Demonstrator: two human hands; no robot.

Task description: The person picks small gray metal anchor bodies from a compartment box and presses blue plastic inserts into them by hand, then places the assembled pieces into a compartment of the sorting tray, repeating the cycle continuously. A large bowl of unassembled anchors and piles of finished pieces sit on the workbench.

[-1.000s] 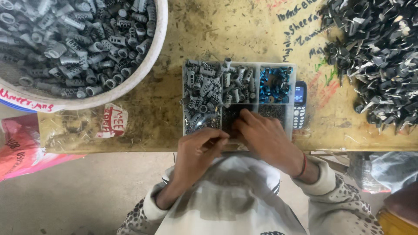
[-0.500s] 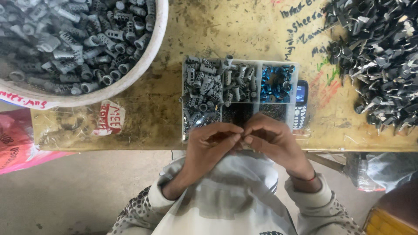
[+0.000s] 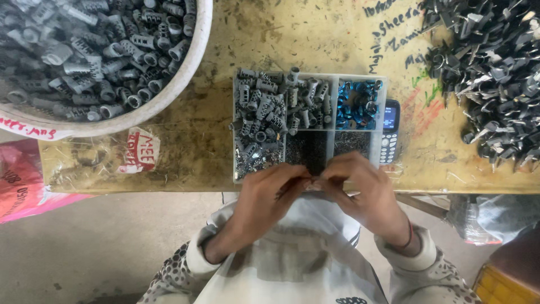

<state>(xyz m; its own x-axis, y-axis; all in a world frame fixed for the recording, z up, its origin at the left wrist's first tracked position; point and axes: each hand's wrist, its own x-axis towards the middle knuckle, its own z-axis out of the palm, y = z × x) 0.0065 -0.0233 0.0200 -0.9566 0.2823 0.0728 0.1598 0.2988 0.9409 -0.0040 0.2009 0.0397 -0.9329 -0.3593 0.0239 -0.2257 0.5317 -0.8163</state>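
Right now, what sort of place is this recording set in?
Probably a small assembly workshop: a worn yellow wooden bench carries a white basin of grey ribbed plastic sleeves, a divided clear parts tray and a heap of dark metal pieces.

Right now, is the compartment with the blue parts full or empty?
Fairly full: blue ring-like parts cover the floor of the top right compartment of the clear divided tray, heaped up to its walls.
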